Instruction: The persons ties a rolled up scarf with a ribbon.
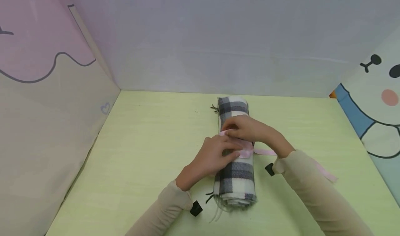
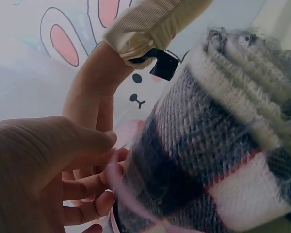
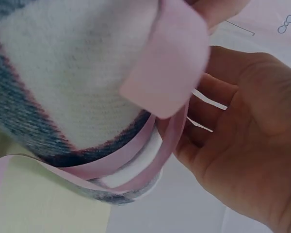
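Note:
A grey, black and white checked scarf (image 1: pixel 239 184), rolled into a thick bundle with a fringed end, lies lengthwise on the table. Pink ribbon (image 1: pixel 247 152) goes round its middle. My left hand (image 1: pixel 214 154) is at the near side of the ribbon, thumb and fingers pinching it over the roll. Just beyond, my right hand (image 1: pixel 248 129) arches across the scarf and holds ribbon between thumb and fingertips. In the right wrist view, a broad flat end of the ribbon (image 3: pixel 172 63) stands out in front of the scarf, with looped strands below it.
The pale yellow-green table (image 1: pixel 150 132) extends on both sides of the roll. A loose ribbon tail (image 1: pixel 326 171) trails right beneath the right forearm. Behind rises a plain wall panel (image 1: pixel 200 48); cartoon-printed panels (image 1: pixel 381 132) flank the table.

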The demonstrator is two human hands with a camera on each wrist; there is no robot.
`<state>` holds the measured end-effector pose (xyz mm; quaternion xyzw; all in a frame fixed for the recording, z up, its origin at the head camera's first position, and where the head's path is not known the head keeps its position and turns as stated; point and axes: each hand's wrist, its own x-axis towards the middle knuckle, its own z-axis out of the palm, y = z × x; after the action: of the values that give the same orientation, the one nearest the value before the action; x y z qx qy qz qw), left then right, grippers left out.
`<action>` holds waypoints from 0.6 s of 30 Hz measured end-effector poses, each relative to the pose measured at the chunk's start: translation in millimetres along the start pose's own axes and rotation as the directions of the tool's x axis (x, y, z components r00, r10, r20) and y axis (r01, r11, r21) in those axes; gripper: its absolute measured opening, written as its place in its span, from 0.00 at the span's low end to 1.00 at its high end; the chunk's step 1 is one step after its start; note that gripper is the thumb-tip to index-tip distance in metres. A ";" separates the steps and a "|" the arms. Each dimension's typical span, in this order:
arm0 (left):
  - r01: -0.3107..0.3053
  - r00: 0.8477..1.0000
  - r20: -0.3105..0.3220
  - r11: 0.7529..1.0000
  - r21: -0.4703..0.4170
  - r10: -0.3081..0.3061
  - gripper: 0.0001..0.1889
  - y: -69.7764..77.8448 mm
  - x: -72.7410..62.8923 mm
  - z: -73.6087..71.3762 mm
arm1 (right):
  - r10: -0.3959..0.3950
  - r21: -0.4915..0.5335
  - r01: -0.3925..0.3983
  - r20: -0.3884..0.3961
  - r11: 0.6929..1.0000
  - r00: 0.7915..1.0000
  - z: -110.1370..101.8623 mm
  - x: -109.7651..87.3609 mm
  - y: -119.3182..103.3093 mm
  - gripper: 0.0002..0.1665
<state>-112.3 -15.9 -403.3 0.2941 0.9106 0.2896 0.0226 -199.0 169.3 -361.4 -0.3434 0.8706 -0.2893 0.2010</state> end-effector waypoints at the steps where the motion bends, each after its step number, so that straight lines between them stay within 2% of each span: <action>1: -0.003 1.000 -0.003 1.000 -0.005 0.003 0.14 -1.2 -1.3 -0.6 | -0.003 -0.001 0.003 -0.015 1.000 1.000 0.7 -0.9 0.5 0.10; 4: -0.012 1.000 -0.027 0.999 -0.044 0.011 0.13 -6.0 -5.4 -3.2 | -0.024 -0.002 0.023 -0.070 1.000 0.997 3.8 -4.5 1.8 0.12; 9: 0.000 0.993 -0.119 0.992 -0.126 -0.015 0.09 -17.4 -9.1 -8.6 | -0.021 0.066 0.031 -0.147 0.997 0.989 8.2 -13.5 2.9 0.14; 13: 0.018 0.982 -0.182 0.991 -0.133 -0.042 0.05 -27.8 -10.8 -13.2 | -0.032 0.110 0.054 -0.195 0.992 0.980 11.1 -20.9 3.9 0.15; 18: 0.040 0.971 -0.231 0.991 -0.130 -0.069 0.04 -40.2 -11.4 -16.9 | -0.093 0.135 0.132 -0.264 0.982 0.960 14.8 -32.6 4.6 0.14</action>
<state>-127.5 -57.4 -412.4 0.2307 0.8947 0.3779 -0.0590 -170.8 189.9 -370.5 -0.3360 0.8439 -0.4074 0.0951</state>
